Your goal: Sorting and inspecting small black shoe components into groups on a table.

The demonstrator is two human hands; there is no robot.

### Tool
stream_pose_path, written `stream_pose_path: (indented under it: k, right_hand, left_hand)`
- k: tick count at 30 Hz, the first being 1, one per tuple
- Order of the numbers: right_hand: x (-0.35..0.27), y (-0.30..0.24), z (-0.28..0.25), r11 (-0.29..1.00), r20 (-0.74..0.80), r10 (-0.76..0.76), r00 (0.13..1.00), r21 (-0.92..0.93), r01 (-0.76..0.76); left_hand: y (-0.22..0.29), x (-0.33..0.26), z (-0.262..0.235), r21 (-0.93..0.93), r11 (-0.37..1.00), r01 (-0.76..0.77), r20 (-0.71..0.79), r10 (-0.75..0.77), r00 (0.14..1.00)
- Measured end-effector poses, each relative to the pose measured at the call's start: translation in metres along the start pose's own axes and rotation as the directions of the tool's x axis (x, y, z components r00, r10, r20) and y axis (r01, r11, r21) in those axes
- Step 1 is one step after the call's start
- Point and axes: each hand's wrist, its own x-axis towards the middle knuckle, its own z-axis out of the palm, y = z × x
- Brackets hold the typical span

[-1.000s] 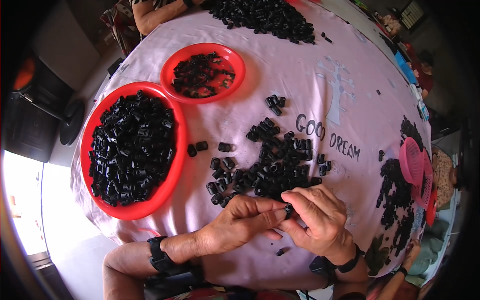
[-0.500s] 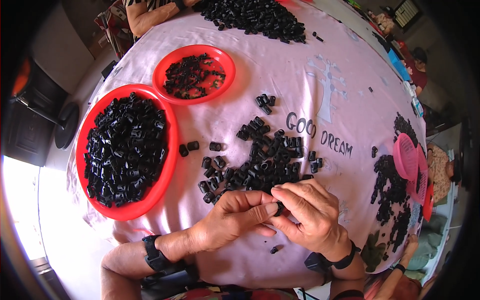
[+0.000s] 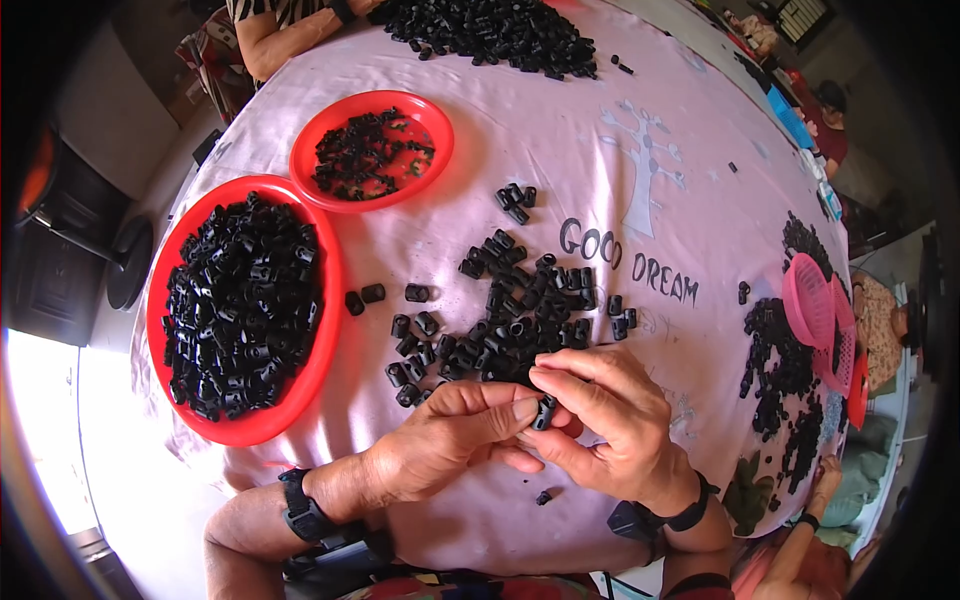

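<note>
- Held one small black part (image 3: 544, 413) with the left hand (image 3: 455, 435), pinched between thumb and forefinger, tilted, above the near side of the table.
- Had the right hand (image 3: 615, 420) curved about that same part, with bent fingers close beside it and the thumb near its lower end; could not tell a firm grip from a light touch there.
- Had a loose heap of black parts (image 3: 515, 325) on the pink tablecloth (image 3: 460, 240), just beyond both hands.
- Saw a single black piece (image 3: 543, 497) lying on the cloth nearer the body, apart from the fingers.
- Wore a dark wristband (image 3: 303, 505) on the left wrist.
- Had a large red basin (image 3: 245, 432) to the left, heaped with black parts, right next to a smaller red dish (image 3: 435, 125) of fine black bits (image 3: 350, 155).
- Faced a far black pile (image 3: 490, 35) across the table, near another person's forearm (image 3: 285, 45).
- Had a pink basket (image 3: 805, 305) off to the right, beside scattered black pieces (image 3: 775, 365).
</note>
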Motion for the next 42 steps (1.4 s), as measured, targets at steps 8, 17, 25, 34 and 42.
stream_pose_path:
  k: [8, 17, 25, 34, 42]
  right_hand:
    - [0.002, 0.001, -0.001, 0.994, 0.014, -0.078, 0.997, -0.078, 0.079]
    - [0.0, 0.004, 0.0, 0.997, 0.016, -0.069, 0.997, -0.046, 0.07]
    - [-0.002, -0.004, -0.035, 0.992, 0.103, 0.128, 0.986, -0.023, -0.126]
    - [-0.018, 0.022, -0.098, 0.794, 0.278, 0.584, 0.762, -0.391, -0.466]
    - [-0.026, 0.037, -0.106, 0.784, 0.387, 0.598, 0.702, -0.462, -0.414]
  left_hand:
    - [-0.003, -0.001, 0.002, -0.024, 1.0, 0.005, -0.02, -0.006, 1.0]
    - [0.003, -0.003, 0.005, 0.043, 0.999, 0.017, -0.089, -0.013, 0.996]
    - [0.024, -0.034, 0.018, 0.165, 0.974, -0.153, -0.327, 0.201, 0.924]
    - [0.069, -0.117, -0.033, 0.85, 0.525, -0.037, -0.475, 0.796, 0.375]
    - [0.053, -0.117, -0.03, 0.985, 0.159, 0.064, -0.171, 0.931, 0.324]
